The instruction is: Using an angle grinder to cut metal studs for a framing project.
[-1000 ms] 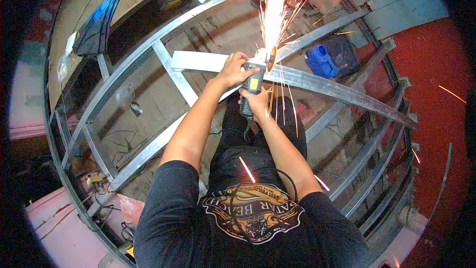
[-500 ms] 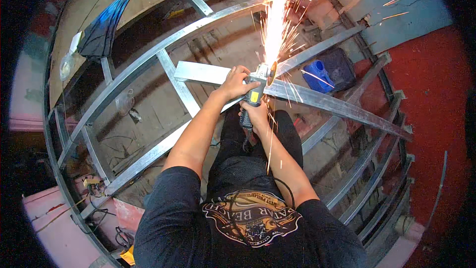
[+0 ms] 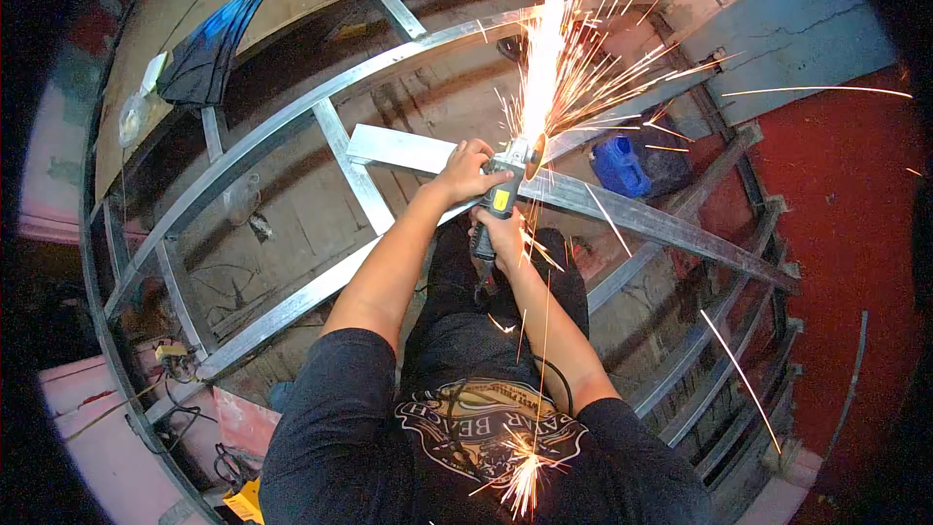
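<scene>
An angle grinder [image 3: 500,196] with a dark body and a yellow label is held between my two hands. My left hand [image 3: 468,173] is wrapped over its head end, the thumb lying across the body. Lower down, my right hand [image 3: 500,236] grips the handle. The grinder's disc [image 3: 534,157] stands on edge against a metal tube [image 3: 641,214] that runs slantwise under my hands. A bright plume of sparks [image 3: 540,68] shoots away from the disc, and some sparks fly back toward my shirt. Glare hides the exact contact point.
A curved metal frame [image 3: 292,126] with crossbars surrounds me. Beyond the tube lie a blue jug [image 3: 620,165] and a dark tray [image 3: 669,157]. A wooden board [image 3: 262,0] bears a dark-and-blue cloth [image 3: 209,53] at the far left. A yellow tool [image 3: 245,503] lies at the lower left.
The spark plume has spread wider to the right, and a burst of sparks now shows in front of my shirt. Both hands keep their hold on the grinder in nearly the same place.
</scene>
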The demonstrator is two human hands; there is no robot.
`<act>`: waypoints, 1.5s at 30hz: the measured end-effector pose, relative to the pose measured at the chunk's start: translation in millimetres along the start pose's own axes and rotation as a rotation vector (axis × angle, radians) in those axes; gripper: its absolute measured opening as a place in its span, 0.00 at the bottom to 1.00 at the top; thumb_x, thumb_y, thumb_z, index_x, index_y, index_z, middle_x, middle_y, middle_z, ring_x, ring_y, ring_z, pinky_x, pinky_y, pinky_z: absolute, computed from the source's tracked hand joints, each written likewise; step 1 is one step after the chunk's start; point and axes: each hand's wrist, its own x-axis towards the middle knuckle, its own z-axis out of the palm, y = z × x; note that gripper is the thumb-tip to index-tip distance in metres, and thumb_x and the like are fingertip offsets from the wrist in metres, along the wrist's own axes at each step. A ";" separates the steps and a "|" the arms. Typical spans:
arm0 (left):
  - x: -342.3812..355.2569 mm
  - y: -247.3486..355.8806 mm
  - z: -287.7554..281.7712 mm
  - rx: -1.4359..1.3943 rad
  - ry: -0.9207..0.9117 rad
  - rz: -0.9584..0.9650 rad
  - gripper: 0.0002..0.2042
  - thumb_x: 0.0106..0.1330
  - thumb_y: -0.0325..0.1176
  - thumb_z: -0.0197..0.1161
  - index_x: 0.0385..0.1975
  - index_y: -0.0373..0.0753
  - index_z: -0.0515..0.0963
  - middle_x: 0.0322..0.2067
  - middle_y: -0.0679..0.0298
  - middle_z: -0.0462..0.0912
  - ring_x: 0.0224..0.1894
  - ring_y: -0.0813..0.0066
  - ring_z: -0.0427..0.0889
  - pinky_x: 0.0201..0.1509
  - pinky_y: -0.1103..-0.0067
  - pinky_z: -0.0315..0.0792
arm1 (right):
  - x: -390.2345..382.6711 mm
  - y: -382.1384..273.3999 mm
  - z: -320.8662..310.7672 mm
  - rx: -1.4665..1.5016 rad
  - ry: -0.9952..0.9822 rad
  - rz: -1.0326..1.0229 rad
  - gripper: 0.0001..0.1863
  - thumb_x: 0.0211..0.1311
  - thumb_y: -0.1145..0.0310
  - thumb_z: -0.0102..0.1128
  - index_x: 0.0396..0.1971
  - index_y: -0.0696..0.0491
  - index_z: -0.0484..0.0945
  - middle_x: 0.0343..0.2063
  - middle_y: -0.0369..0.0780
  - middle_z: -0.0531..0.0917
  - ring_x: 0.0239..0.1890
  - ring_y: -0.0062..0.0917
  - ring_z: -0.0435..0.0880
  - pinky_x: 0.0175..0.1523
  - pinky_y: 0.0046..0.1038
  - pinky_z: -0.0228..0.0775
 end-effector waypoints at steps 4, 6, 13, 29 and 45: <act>0.5 0.3 0.4 0.003 0.013 0.011 0.34 0.66 0.66 0.71 0.43 0.32 0.90 0.58 0.57 0.78 0.64 0.56 0.72 0.73 0.66 0.65 | 0.3 -0.3 -1.1 0.009 -0.020 0.013 0.10 0.64 0.76 0.71 0.42 0.57 0.79 0.28 0.40 0.86 0.23 0.26 0.86 0.30 0.29 0.82; 0.6 0.4 0.3 0.016 -0.009 -0.008 0.34 0.66 0.64 0.71 0.45 0.30 0.89 0.58 0.57 0.77 0.64 0.57 0.72 0.72 0.66 0.66 | -1.0 -1.0 -1.1 0.005 -0.006 0.021 0.10 0.64 0.76 0.71 0.42 0.57 0.79 0.28 0.40 0.86 0.23 0.26 0.86 0.30 0.29 0.82; 1.6 -3.6 3.3 -0.007 0.023 0.030 0.34 0.65 0.66 0.71 0.41 0.32 0.90 0.56 0.56 0.80 0.63 0.55 0.73 0.72 0.65 0.66 | -0.6 0.0 -0.6 0.012 0.017 0.027 0.10 0.63 0.76 0.72 0.41 0.57 0.79 0.27 0.40 0.86 0.24 0.27 0.87 0.31 0.30 0.82; -1.0 4.7 1.0 -0.071 0.042 -0.100 0.38 0.64 0.69 0.69 0.43 0.29 0.88 0.57 0.55 0.79 0.63 0.54 0.74 0.72 0.65 0.66 | 1.7 -0.5 0.7 0.028 0.035 0.015 0.15 0.60 0.77 0.76 0.43 0.57 0.79 0.27 0.40 0.86 0.21 0.28 0.87 0.27 0.31 0.80; 7.1 -10.6 8.8 -0.045 -0.044 -0.107 0.37 0.64 0.68 0.70 0.44 0.30 0.88 0.59 0.55 0.77 0.64 0.53 0.71 0.74 0.66 0.64 | -1.6 -3.1 1.8 -0.031 0.048 -0.006 0.12 0.63 0.75 0.73 0.42 0.56 0.79 0.25 0.41 0.86 0.20 0.30 0.87 0.26 0.33 0.80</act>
